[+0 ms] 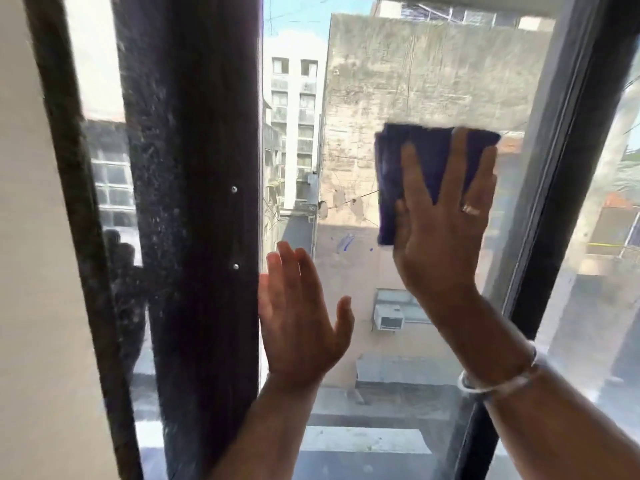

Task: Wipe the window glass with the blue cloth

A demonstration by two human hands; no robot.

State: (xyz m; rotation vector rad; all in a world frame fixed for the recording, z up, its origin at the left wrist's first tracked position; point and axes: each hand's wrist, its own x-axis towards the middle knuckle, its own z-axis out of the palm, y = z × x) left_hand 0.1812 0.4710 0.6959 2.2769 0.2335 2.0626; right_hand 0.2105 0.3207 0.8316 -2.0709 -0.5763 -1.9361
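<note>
The window glass point(398, 81) fills the middle of the view, with buildings seen through it. My right hand point(446, 223) lies flat with fingers spread, pressing a folded dark blue cloth point(426, 150) against the glass at upper right. A small blue smear point(344, 242) marks the glass just left of the cloth's lower edge. My left hand point(301, 317) is open and holds nothing, its fingers up beside the dark frame post; whether it touches the glass is unclear.
A wide, dusty black frame post point(194, 202) with two screws stands left of the pane. A second black frame bar point(568, 168) slants down the right side. A pale wall point(20, 237) borders the far left. My right wrist carries a silver bangle point(498, 379).
</note>
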